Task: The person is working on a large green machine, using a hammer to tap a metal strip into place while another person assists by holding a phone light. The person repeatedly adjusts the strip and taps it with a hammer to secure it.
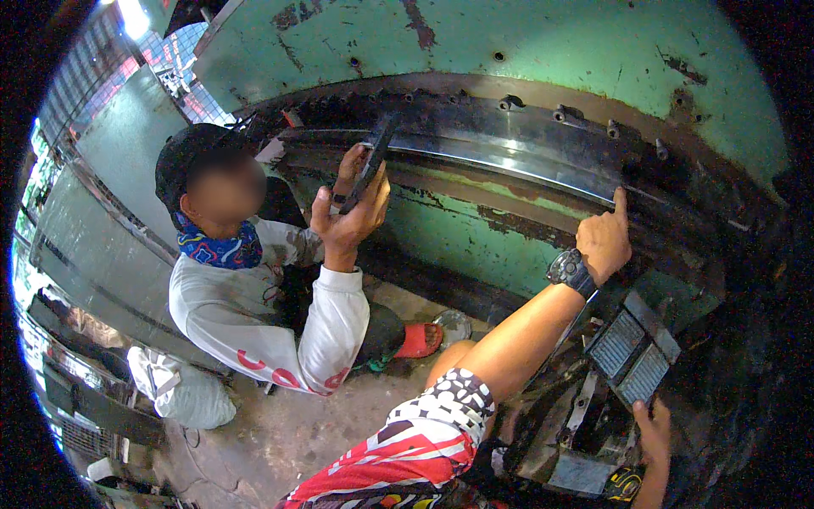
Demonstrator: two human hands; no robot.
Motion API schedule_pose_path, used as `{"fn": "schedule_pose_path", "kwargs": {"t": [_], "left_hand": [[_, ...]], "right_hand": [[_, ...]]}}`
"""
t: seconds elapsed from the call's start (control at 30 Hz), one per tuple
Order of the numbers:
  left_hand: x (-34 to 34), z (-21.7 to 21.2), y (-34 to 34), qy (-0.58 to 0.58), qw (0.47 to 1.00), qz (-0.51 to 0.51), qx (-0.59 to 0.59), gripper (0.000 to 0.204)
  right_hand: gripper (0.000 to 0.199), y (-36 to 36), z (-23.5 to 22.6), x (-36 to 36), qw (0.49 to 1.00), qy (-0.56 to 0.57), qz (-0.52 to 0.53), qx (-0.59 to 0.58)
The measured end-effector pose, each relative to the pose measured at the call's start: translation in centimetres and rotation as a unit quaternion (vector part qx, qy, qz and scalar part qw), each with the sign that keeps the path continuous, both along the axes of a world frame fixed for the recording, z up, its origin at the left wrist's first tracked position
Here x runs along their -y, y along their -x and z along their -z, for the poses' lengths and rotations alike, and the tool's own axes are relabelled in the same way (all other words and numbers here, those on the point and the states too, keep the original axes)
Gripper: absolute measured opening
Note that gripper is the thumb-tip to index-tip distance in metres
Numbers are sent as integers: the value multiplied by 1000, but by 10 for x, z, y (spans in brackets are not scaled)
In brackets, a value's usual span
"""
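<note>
My left hand (604, 244), with a dark watch (572, 271) on its wrist, reaches up to a long shiny metal strip (509, 172). The strip lies along the bed of a large green machine (475, 246). The index finger is stretched out at the strip's right end, and the other fingers are curled; the thumb is hidden. Low on the right, my right hand (655, 433) has its thumb and finger apart at the lower edge of a ribbed grey metal plate (632, 355). It grips nothing that I can see.
At the left a co-worker (263, 297) in a white long-sleeved top crouches, holding up a dark flat phone-like object (371, 165) in both hands. A white sack (182, 390) stands on the concrete floor (280, 433). Bolts (560, 113) line the machine above the strip.
</note>
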State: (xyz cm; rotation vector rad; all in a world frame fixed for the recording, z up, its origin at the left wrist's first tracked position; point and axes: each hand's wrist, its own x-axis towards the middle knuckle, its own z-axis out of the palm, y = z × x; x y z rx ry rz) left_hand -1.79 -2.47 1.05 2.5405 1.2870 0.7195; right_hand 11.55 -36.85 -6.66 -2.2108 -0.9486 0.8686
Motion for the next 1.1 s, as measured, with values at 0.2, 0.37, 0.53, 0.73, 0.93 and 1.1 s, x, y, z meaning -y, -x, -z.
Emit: {"fn": "schedule_pose_path", "kwargs": {"t": [0.2, 0.37, 0.53, 0.73, 0.93, 1.1], "left_hand": [[-5, 4, -7, 11, 1000, 5, 24, 93], [-13, -3, -2, 27, 999, 12, 13, 94], [-11, -7, 0, 33, 999, -8, 2, 96], [-23, 2, 9, -2, 1000, 16, -3, 90], [-31, -7, 25, 21, 1000, 14, -5, 84], [-35, 0, 24, -34, 999, 24, 12, 92]], "right_hand": [[76, -14, 11, -2, 999, 22, -21, -24], [81, 1, -6, -6, 997, -3, 58, -51], [87, 9, -11, -7, 995, -24, 54, -81], [78, 25, -38, -24, 999, 34, -21, -30], [71, 15, -2, -29, 992, -45, -27, -116], [73, 30, -10, -32, 997, -34, 36, -55]]}}
